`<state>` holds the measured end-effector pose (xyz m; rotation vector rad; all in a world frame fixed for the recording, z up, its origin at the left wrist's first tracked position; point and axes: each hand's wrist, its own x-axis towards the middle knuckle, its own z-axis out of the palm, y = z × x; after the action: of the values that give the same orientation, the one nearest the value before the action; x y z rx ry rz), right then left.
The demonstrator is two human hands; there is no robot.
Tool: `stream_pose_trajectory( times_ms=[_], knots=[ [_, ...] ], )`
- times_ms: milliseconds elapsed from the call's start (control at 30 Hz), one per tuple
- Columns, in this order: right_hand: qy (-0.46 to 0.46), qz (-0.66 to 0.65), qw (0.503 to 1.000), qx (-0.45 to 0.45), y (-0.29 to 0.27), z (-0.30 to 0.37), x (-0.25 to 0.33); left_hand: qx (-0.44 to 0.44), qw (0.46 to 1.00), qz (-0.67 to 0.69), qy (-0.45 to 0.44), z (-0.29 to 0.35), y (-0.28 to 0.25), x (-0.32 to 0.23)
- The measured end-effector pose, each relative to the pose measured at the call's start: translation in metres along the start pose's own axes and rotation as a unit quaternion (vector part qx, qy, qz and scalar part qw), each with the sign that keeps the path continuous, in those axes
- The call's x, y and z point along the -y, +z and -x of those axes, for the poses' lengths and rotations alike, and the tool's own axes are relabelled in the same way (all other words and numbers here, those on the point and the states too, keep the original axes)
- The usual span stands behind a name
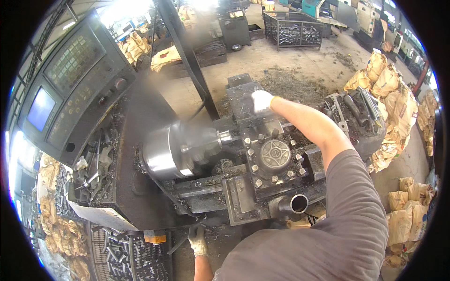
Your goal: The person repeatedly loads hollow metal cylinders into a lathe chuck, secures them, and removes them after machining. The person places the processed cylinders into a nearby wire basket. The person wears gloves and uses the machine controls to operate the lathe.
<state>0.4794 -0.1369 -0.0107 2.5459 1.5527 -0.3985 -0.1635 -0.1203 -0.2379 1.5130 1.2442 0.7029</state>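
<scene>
A metal lathe stands before me, its shiny chuck (171, 150) blurred at the right side. A short bright metal workpiece (224, 137) sticks out of the chuck toward the tool post (275, 155), a dark block ringed with bolts. My right hand (261, 100), in a white glove, is at the far side of the carriage (243, 93); glare washes out its fingers. Low in front of the lathe bed, my left hand (198, 240) wears a pale glove with grey fingertips. Its thumb and fingers look apart, beside a dark bar (178, 245).
A control panel (70, 84) with a lit screen rises at the left, above loose tools (96, 175). Crates of metal parts (119, 255) stand lower left. Calipers (339, 112) and tubes lie at the right, beside paper sacks (396, 107). A dark upright post (190, 61) stands behind.
</scene>
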Motion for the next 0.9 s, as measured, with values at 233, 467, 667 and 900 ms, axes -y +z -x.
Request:
stream_pose_trajectory(
  times_ms=[233,467,667,900],
  knots=[
    [-0.105,-0.269,0.942,0.169,-0.04,0.022,0.084,-0.008,0.964,-0.122,0.234,-0.028,0.027,-0.179],
    [-0.216,-0.062,0.962,0.154,0.009,-0.005,0.086,0.047,0.952,-0.086,0.291,-0.118,0.047,-0.335],
    [-0.198,-0.021,0.975,0.098,-0.009,0.032,0.108,0.054,0.884,-0.211,0.415,-0.209,0.074,-0.351],
    [-0.106,-0.121,0.981,-0.111,0.013,0.099,-0.023,-0.042,0.735,-0.358,0.575,-0.184,0.09,-0.355]
  ],
)
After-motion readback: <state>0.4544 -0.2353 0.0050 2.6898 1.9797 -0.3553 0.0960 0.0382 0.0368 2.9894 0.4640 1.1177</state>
